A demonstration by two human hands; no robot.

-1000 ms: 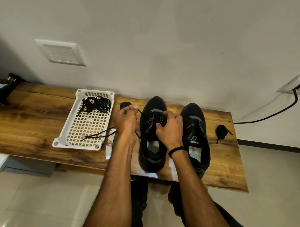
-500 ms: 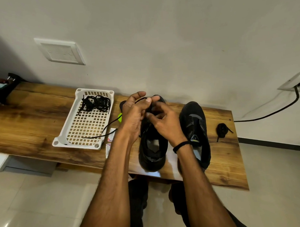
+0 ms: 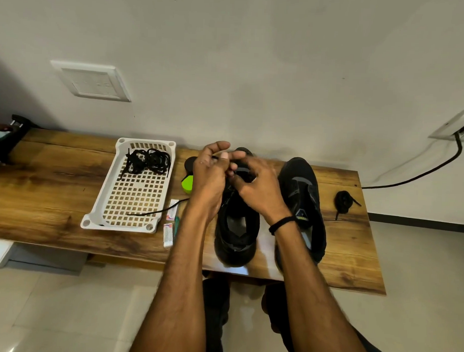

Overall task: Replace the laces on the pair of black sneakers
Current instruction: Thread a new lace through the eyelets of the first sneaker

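Note:
Two black sneakers stand side by side on the wooden bench, toes to the wall. Over the toe half of the left sneaker (image 3: 237, 228) my left hand (image 3: 210, 175) pinches a black lace between thumb and fingers. One end of that lace (image 3: 158, 212) trails left across the bench into the tray. My right hand (image 3: 259, 187) hovers close beside it with curled, spread fingers at the lace; its grip is blurred. The right sneaker (image 3: 303, 202) stands untouched. A bundle of black laces (image 3: 150, 161) lies in the white tray.
The white perforated tray (image 3: 114, 214) sits left of the shoes. A green and black object (image 3: 187, 183) and small paper packets (image 3: 169, 233) lie between tray and shoe. A coiled black lace (image 3: 343, 202) lies at the right. The bench (image 3: 41, 185) meets the wall.
Both hands rose from the left sneaker's eyelets and came together above its toe, drawing the lace up. The trailing lace end slid right across the tray.

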